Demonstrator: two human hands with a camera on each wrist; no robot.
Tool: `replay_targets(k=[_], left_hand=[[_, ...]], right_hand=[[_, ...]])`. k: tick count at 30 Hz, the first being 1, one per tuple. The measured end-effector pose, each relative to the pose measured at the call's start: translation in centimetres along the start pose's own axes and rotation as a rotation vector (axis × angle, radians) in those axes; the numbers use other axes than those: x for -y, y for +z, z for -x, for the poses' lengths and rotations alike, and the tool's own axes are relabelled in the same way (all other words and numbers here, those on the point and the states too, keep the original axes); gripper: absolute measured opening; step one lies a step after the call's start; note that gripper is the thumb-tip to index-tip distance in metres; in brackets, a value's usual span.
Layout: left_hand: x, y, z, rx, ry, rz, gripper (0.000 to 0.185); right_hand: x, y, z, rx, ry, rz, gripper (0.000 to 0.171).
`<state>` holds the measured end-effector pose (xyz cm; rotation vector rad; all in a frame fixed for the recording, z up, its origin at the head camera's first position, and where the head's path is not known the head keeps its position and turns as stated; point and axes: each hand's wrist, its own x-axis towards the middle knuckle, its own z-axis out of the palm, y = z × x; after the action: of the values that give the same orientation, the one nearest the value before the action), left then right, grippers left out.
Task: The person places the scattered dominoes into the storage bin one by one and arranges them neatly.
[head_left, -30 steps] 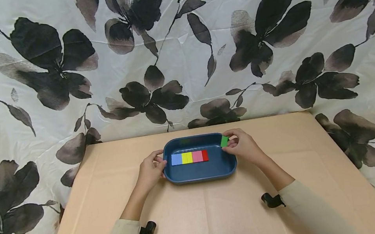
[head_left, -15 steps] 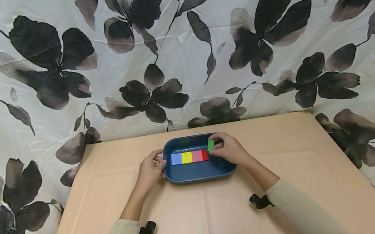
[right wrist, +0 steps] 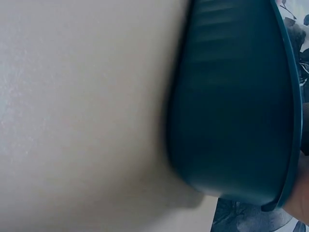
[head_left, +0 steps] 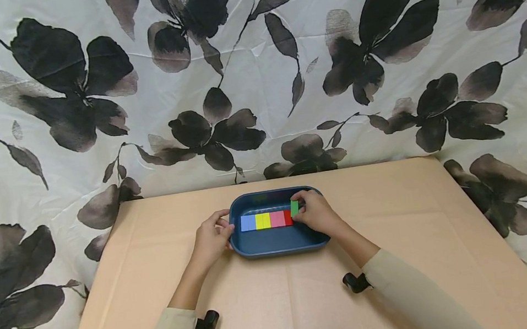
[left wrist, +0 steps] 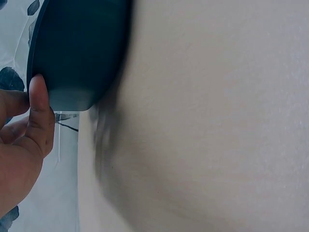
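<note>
Inside a dark blue oval tray (head_left: 273, 241), a row of flat coloured blocks runs left to right: blue (head_left: 248, 223), yellow (head_left: 262, 221), pink (head_left: 277, 219) and red (head_left: 288, 218). My right hand (head_left: 319, 214) pinches a green block (head_left: 294, 208), tilted, at the right end of the row, beside the red one. Whether the green block touches the tray floor I cannot tell. At the tray's left end my left hand (head_left: 211, 242) grips the rim; the left wrist view shows its thumb (left wrist: 38, 94) against the tray's outer wall (left wrist: 77, 58).
The tray stands on a light tan table (head_left: 282, 306) near its back edge. A white cloth with dark flowers (head_left: 210, 138) hangs behind. Black wrist cameras sit below both forearms. In the right wrist view the tray wall (right wrist: 231, 121) hides most of my right hand.
My right hand has carried the green block leftward from the tray's right rim to the red block, and slightly down at the end. My left hand and the tray have stayed in place.
</note>
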<state>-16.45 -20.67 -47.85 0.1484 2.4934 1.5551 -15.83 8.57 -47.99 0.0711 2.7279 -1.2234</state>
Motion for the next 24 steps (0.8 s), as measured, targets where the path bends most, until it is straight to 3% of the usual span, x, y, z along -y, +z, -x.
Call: replay_targets(k=[6,24], left_hand=[[0.0,0.0,0.0,0.008,-0.007,-0.003,0.043],[-0.1,-0.2,-0.2,0.006,-0.009,0.005,0.044]], right_hand=[[0.2,0.2,-0.4,0.046,0.019,0.072,0.043],[0.1,1.7,-1.2,0.066,0.073,0.212,0.044]])
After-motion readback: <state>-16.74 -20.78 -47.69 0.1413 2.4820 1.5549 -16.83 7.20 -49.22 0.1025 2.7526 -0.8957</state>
